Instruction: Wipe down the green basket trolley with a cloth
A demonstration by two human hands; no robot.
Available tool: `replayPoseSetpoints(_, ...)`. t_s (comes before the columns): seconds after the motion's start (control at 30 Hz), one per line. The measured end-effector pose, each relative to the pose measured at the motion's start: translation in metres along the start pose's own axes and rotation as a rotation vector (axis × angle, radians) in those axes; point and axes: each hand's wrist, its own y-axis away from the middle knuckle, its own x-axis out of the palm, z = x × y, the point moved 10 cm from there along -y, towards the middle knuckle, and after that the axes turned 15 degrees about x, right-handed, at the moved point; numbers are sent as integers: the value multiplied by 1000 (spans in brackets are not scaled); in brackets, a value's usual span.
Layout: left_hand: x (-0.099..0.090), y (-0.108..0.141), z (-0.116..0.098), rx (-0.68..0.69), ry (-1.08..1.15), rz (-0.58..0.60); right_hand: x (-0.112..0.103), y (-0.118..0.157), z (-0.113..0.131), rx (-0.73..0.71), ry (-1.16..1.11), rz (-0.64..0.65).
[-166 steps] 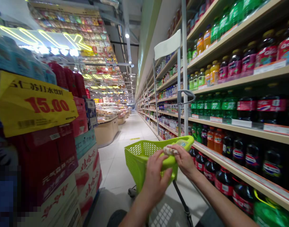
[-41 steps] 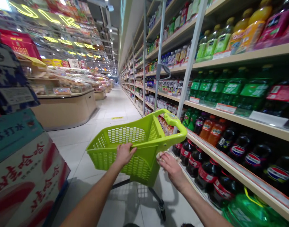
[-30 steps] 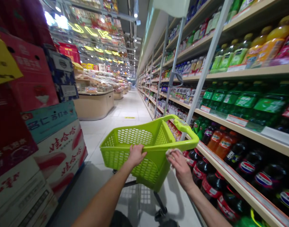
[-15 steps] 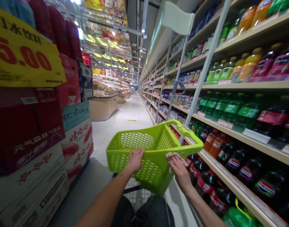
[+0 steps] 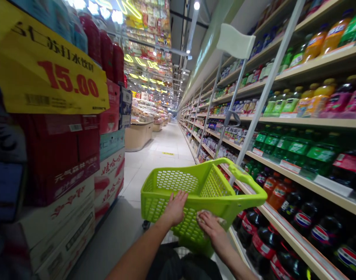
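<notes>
Dark-clad knees (image 5: 180, 264) partly hide the base of the green cart (image 5: 233, 206). The right hand (image 5: 210, 227) holds a mostly covered cloth (image 5: 221, 221) against its side; the left hand (image 5: 175, 209) lies over the rim, grip unclear. Distant shelved goods (image 5: 205, 116) blur.

The green cart (image 5: 198, 203) stands on the pale floor (image 5: 131, 186). Bottles of drink (image 5: 297, 147) stand in rows on the shelves (image 5: 312, 122).
</notes>
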Motion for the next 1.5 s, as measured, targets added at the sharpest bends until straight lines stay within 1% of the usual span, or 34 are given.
replayPoseSetpoints(0.07,-8,15,24,-104,-26,-19,12,-6,10,18,3,-7)
replayPoseSetpoints(0.13,-16,33,46,-212,-77,-21,16,-20,13,73,1,-65)
replayPoseSetpoints(0.17,-18,39,52,-231,-95,-11,18,-26,13,93,-5,-92)
replayPoseSetpoints(0.23,-19,46,53,-200,-100,30,26,-30,19,83,-30,-103)
replayPoseSetpoints(0.27,-19,48,52,-185,-92,45,33,-29,25,57,-41,-81)
replayPoseSetpoints(0.33,-17,50,49,-152,-67,65,49,-23,44,-13,-55,-11)
replayPoseSetpoints(0.4,-17,52,48,-88,-37,71,58,-25,63,-61,-60,34)
replayPoseSetpoints(0.43,-19,55,53,-83,-34,53,60,-30,71,-66,-63,38)
replayPoseSetpoints(0.47,-23,61,63,-116,-42,22,61,-37,76,-57,-68,30)
replayPoseSetpoints(0.53,-31,80,92,-248,-63,-48,63,-52,81,-19,-79,-9)
replayPoseSetpoints(0.57,-34,90,105,-307,-64,-70,67,-56,83,-8,-84,-25)
replayPoseSetpoints(0.6,-34,97,115,-336,-51,-79,73,-57,87,-14,-90,-30)
replayPoseSetpoints(0.63,-33,102,121,-330,-25,-79,81,-54,92,-35,-97,-21)
replayPoseSetpoints(0.7,-31,107,125,-277,42,-90,101,-44,108,-102,-120,29)
replayPoseSetpoints(0.77,-33,111,129,-261,120,-144,117,-42,126,-140,-141,84)
replayPoseSetpoints(0.8,-35,112,132,-265,163,-176,122,-47,133,-132,-145,98)
replayPoseSetpoints(0.9,-40,117,144,-300,274,-249,126,-76,151,-85,-139,83)
replayPoseSetpoints(0.97,-41,119,150,-315,320,-253,133,-88,161,-92,-123,85)
replayPoseSetpoints(1.0,-42,120,151,-324,325,-250,139,-87,165,-108,-112,103)
replayPoseSetpoints(1.07,-43,121,152,-344,296,-233,153,-73,169,-135,-87,160)
replayPoseSetpoints(1.13,-46,121,149,-363,237,-213,157,-57,166,-144,-84,194)
replayPoseSetpoints(1.17,-47,119,145,-364,212,-204,152,-53,160,-133,-92,183)
replayPoseSetpoints(1.2,-48,116,141,-362,188,-195,142,-52,152,-114,-105,155)
replayPoseSetpoints(1.3,-51,101,122,-335,107,-168,99,-61,116,-16,-139,27)
replayPoseSetpoints(1.37,-51,86,103,-284,49,-138,78,-61,94,23,-126,-18)
replayPoseSetpoints(1.43,-47,70,81,-221,21,-94,69,-50,83,-4,-94,-3)
replayPoseSetpoints(1.5,-41,55,60,-173,12,-50,68,-35,80,-59,-63,35)
